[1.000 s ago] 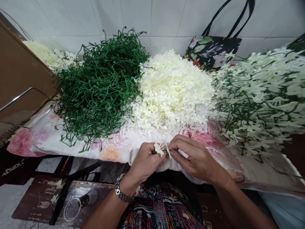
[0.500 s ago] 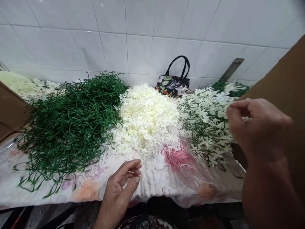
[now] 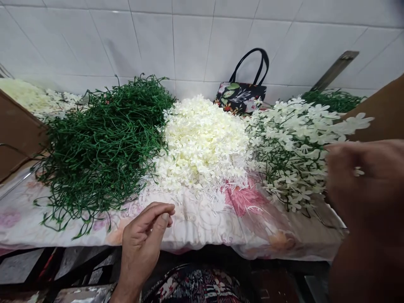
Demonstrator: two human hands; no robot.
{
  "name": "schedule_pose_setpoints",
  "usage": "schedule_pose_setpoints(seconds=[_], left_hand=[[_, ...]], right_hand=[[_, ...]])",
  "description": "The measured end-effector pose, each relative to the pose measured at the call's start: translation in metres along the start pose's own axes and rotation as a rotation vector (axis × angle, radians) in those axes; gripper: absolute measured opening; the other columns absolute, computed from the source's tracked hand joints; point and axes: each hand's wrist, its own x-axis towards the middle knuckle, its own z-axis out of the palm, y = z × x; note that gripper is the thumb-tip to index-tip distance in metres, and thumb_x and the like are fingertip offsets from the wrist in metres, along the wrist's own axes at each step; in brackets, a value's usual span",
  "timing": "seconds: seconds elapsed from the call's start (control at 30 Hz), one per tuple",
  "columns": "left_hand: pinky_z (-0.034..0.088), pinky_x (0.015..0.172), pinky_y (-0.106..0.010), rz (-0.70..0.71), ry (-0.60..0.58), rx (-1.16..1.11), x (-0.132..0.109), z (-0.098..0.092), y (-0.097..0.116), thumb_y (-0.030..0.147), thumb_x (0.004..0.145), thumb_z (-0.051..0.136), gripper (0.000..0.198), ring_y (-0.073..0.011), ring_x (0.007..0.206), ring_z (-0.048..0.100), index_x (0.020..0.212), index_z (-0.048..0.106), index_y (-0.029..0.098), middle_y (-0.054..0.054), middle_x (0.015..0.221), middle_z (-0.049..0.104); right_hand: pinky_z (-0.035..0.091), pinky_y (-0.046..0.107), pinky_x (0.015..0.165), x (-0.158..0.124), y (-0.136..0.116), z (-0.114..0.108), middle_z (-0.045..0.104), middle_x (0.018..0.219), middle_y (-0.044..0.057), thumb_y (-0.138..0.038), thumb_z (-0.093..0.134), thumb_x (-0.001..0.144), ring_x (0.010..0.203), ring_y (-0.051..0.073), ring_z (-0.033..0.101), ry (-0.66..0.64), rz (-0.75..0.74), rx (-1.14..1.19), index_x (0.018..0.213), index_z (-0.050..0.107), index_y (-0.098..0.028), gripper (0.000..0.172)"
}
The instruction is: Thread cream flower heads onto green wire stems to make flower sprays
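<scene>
At the right, my right hand [image 3: 362,181] is closed, blurred and dark, beside the loose pile of white artificial flowers on green stems [image 3: 290,143]. A white flower spray [image 3: 355,123] juts up just above its fingers; its lower stem is hidden. Low in the middle, my left hand [image 3: 143,235] hovers over the table's front edge, thumb and fingertips pressed together with nothing visible in them. Ahead of it lies a heap of cream-white artificial blossoms [image 3: 205,139] with white stems. To its left spreads a big tangle of green artificial stems [image 3: 104,147].
A floral tablecloth [image 3: 189,227] covers the table. Cardboard stands at the left [image 3: 19,130] and right [image 3: 378,101]. A black floral handbag [image 3: 241,97] and a metal strip [image 3: 334,71] lean by the tiled wall [image 3: 151,42]. More green stems [image 3: 331,100] lie behind.
The view has shifted, tilting downward. My right hand has moved right and lower in view, with the white spray now standing clearer above it. My left hand's thumb and fingers have come together.
</scene>
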Motion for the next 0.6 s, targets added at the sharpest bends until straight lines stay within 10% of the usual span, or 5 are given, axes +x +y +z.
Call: schedule_pose_setpoints(seconds=[0.1,0.23,0.6], left_hand=[[0.046,0.057,-0.020,0.040,0.091,0.067,-0.003,-0.005,0.002,0.018,0.079,0.057,0.013,-0.0104,0.061,0.056,0.079,0.070,0.022,0.001,0.071,0.064],[0.046,0.062,-0.021,0.052,0.225,0.197,-0.003,-0.017,0.004,0.016,0.079,0.056,0.013,-0.0120,0.070,0.058,0.077,0.068,0.020,0.001,0.072,0.063],[0.046,0.061,-0.025,0.243,-0.002,0.839,-0.007,-0.052,-0.019,0.010,0.079,0.047,0.016,-0.0149,0.066,0.058,0.075,0.062,0.015,-0.003,0.071,0.062]], right_hand=[[0.038,0.023,0.056,-0.027,-0.047,0.012,0.059,0.069,0.002,-0.021,0.048,0.086,0.060,0.011,0.052,-0.384,-0.371,0.399,0.068,0.057,-0.018,0.020],[0.038,0.027,0.059,-0.058,-0.083,0.037,0.059,0.067,0.003,-0.022,0.046,0.087,0.064,0.015,0.055,-0.664,-0.374,0.338,0.072,0.059,-0.017,0.020],[0.039,0.027,0.058,-0.086,-0.090,0.057,0.054,0.064,0.001,-0.020,0.048,0.082,0.059,0.015,0.052,-0.529,-0.214,0.580,0.070,0.051,-0.020,0.013]])
